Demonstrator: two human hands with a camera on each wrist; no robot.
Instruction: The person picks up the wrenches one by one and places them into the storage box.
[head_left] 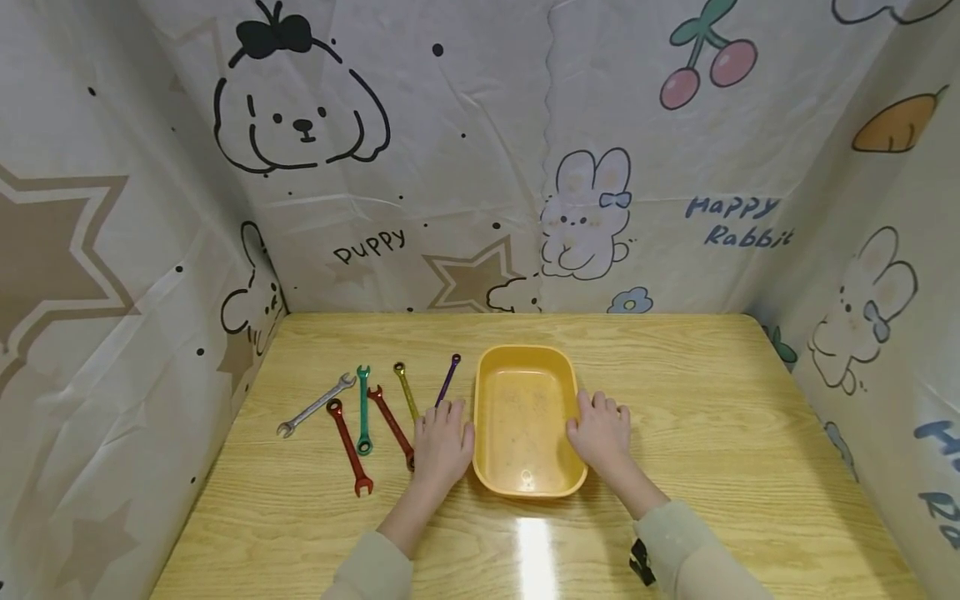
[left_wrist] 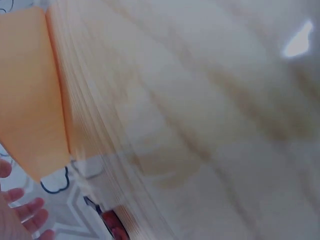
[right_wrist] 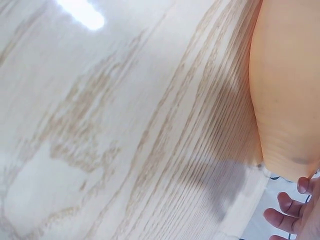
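A yellow plastic basin (head_left: 525, 417) sits on the wooden table between the two hands. My left hand (head_left: 442, 446) is at its left side, thumb close to the rim and fingers loosely extended. At the right rim is my right hand (head_left: 603, 433), its thumb over the edge and its fingers relaxed. Left of the basin lie several wrenches: silver (head_left: 315, 407), green (head_left: 363, 410), red (head_left: 349, 447), a second red wrench (head_left: 392, 427), yellow (head_left: 407, 390) and purple (head_left: 447, 382). The left hand hides the lower ends of the yellow and purple wrenches.
The wooden table (head_left: 712, 417) extends to both sides of the basin. Patterned cloth (head_left: 465, 183) hangs behind it and along both sides. A small black object (head_left: 642, 562) shows beside the right sleeve (head_left: 682, 542).
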